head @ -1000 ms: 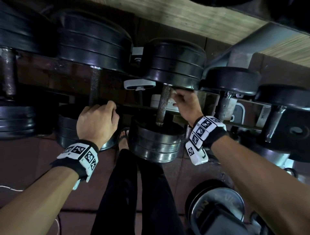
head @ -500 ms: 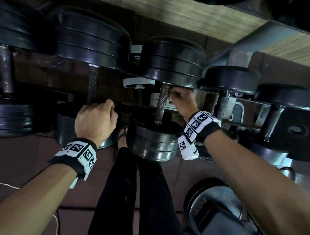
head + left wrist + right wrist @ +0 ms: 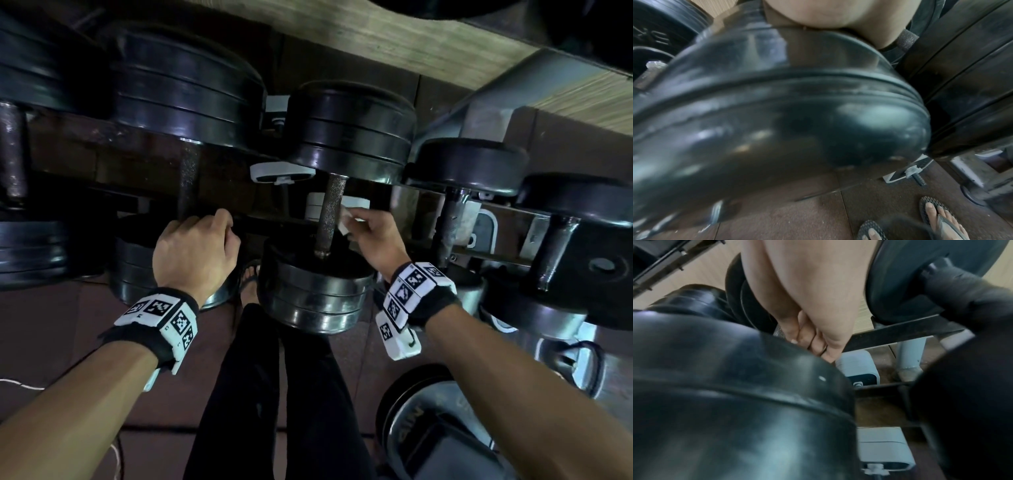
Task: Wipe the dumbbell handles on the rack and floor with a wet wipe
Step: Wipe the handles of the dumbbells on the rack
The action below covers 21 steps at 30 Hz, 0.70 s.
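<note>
White wet wipe [image 3: 344, 221] pinched in right hand [image 3: 371, 236] fingers beside knurled handle [image 3: 329, 214], left hand [image 3: 195, 250] curled round neighbouring handle [image 3: 187, 178]

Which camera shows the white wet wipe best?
The head view: the wet wipe shows white in the right hand, beside the knurled dumbbell handle. The right wrist view shows only curled fingers by the handle, no clear wipe. The left wrist view misses it.

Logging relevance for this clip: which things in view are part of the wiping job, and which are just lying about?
Job:
- small white wet wipe, pinched by the right hand
- knurled steel dumbbell handle beside the wipe
- dark dumbbell handle, gripped low by the left hand

Lying about:
- white plastic bracket
- thin white cord on the floor
</note>
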Tool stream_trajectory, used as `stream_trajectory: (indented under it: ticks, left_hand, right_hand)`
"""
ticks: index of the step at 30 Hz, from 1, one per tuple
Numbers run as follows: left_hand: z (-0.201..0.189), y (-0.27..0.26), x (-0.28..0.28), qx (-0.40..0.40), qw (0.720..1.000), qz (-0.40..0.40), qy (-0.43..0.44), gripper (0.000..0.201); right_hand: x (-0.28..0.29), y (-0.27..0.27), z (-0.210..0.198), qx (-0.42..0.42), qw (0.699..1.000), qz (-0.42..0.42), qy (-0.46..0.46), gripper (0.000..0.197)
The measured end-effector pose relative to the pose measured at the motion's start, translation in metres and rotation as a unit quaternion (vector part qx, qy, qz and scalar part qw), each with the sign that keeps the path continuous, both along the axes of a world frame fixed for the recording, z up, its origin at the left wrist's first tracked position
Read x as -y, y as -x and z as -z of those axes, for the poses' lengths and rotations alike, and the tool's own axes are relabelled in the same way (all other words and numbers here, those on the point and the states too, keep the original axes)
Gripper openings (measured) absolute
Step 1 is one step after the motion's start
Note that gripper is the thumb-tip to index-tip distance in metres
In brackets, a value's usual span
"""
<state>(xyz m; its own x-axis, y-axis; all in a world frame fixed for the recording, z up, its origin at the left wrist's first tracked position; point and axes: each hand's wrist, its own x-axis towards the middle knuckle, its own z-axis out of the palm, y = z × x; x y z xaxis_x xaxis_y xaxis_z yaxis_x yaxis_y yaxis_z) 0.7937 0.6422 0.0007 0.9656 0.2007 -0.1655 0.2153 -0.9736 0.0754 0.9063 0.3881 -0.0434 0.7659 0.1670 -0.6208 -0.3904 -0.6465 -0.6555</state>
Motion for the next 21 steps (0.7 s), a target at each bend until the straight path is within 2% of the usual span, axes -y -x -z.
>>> stream_trajectory:
  ticks: [5,12,15,21]
  left_hand:
    - [0.000,0.000,0.000,0.006,1.000,-0.005,0.001,0.007]
    - [0.001,0.000,0.000,-0.001,1.000,-0.002,-0.005,0.007]
    - [0.002,0.000,0.000,0.001,1.000,-0.001,-0.007,0.007]
    - [0.001,0.000,0.000,-0.001,1.000,0.003,-0.005,0.007]
  right_hand:
    - [-0.012,-0.013,0.003,0.019,1.000,-0.019,0.013,0.016]
    - [0.002,0.008,-0.002,-0.007,0.999,-0.032,0.020,0.020]
    - [-0.009,-0.005,-0.002,-0.013,0.998,-0.054,0.034,0.029]
    - [0.006,0.013,-0.016,0.014,0.992,-0.111,0.052,0.022]
